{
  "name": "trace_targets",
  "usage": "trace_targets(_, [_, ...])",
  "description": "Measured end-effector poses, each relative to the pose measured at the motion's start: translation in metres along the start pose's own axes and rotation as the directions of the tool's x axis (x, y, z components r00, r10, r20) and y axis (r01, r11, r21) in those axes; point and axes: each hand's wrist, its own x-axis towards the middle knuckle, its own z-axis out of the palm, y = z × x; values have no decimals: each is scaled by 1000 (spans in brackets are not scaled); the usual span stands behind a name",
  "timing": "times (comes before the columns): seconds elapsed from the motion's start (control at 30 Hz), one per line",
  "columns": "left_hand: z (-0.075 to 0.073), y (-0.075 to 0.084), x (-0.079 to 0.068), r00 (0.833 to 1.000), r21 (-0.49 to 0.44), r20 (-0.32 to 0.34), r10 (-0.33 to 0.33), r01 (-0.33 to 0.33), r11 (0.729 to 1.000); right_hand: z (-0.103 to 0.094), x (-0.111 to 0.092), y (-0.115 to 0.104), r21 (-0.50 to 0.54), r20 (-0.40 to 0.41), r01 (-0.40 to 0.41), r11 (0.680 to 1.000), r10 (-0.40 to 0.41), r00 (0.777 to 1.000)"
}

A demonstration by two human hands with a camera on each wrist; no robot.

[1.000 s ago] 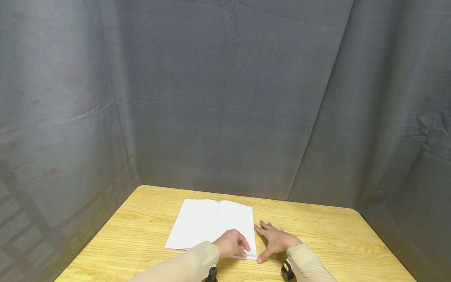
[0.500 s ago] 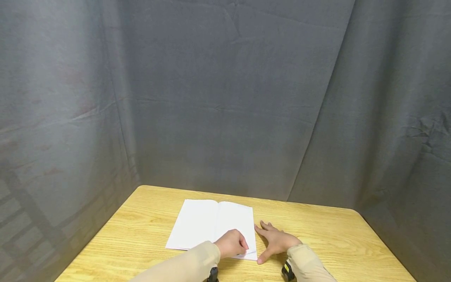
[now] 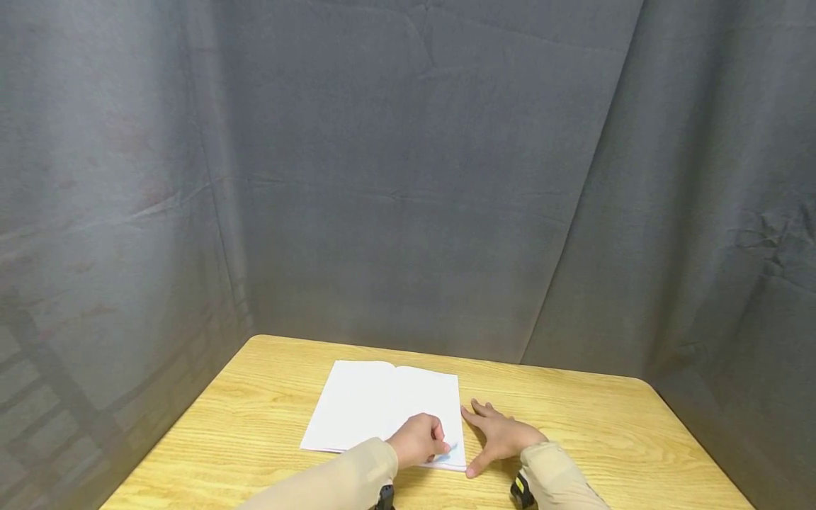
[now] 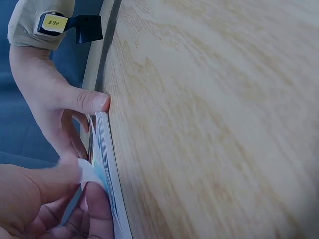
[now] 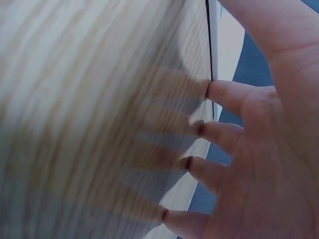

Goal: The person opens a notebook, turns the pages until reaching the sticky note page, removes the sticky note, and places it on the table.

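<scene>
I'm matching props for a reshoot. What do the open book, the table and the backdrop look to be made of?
The open book: matte white paper; thin stacked leaves show at its edge in the left wrist view, where the left hand lifts a page corner. The table: light wood or wood-look laminate, with visible grain and a smooth finish. The backdrop: dull grey fabric that creases and drapes.

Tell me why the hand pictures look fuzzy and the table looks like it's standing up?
In the left wrist view the left hand sits so close that it blurs, and the table runs steeply tilted. In the right wrist view the wood is smeared soft, with finger shadows from the right hand across it. The head view is sharp and evenly lit, though the book shows almost pure white.
</scene>
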Motion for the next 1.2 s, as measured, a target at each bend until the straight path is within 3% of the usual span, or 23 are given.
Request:
trace_targets(0.43, [-4, -2, 3, 1000, 24, -6, 30, -30, 999, -1, 0, 0, 14, 0, -10, 1000, 10, 1000])
trace_targets(0.83, [-15, -4, 4, 999, -29, -36, 23, -24, 999, -1, -2, -2, -5, -8, -4, 1000, 4, 1000])
trace_targets(1.0, [-28, 5, -2, 998, -117, -48, 38, -43, 992, -1, -1, -2, 0, -11, -7, 1000, 7, 1000])
trace_targets(1.2, [-51, 9, -11, 997, -276, -61, 53, -68, 959, 0, 0, -1, 16, -15, -7, 1000, 7, 1000])
